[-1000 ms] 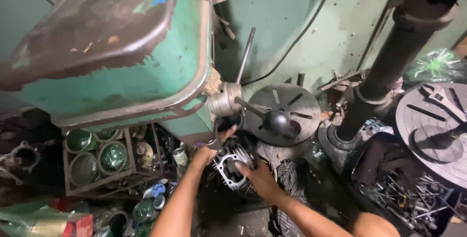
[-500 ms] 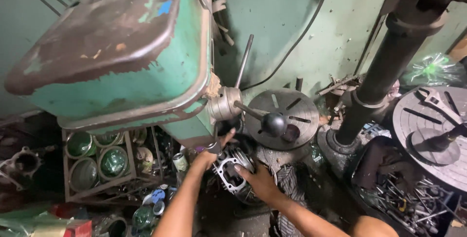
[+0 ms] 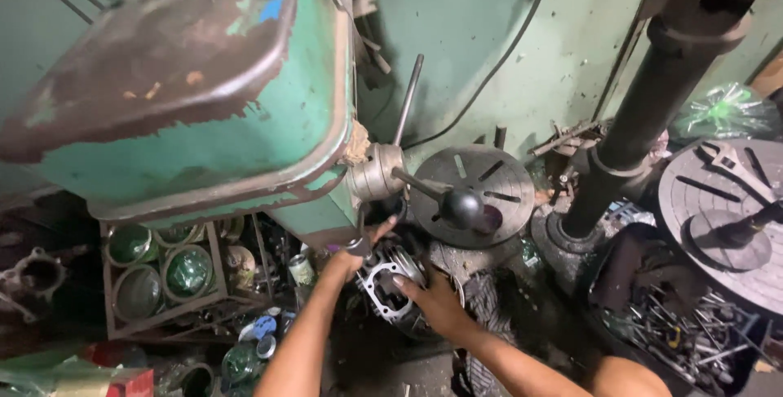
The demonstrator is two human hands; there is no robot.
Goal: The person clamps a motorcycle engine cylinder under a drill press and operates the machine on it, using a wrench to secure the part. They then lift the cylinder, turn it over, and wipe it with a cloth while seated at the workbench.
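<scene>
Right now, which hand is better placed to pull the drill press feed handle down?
Probably the left hand: it is raised under the green drill press head, at a black knob of the steel feed handle. The right hand lies flat on the finned grey metal cylinder part, steadying it below.

Finned grey engine cylinder [image 3: 390, 287] lies beneath drill head.

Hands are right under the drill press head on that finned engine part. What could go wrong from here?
1. The right hand alone presses the finned engine part; no clamp is visible, so it could spin or shift under load.
2. The left hand sits close under the green drill press head, so its fingers may get caught.
3. The ball-ended feed handle juts out just above both hands and could strike them if it swings.
</scene>
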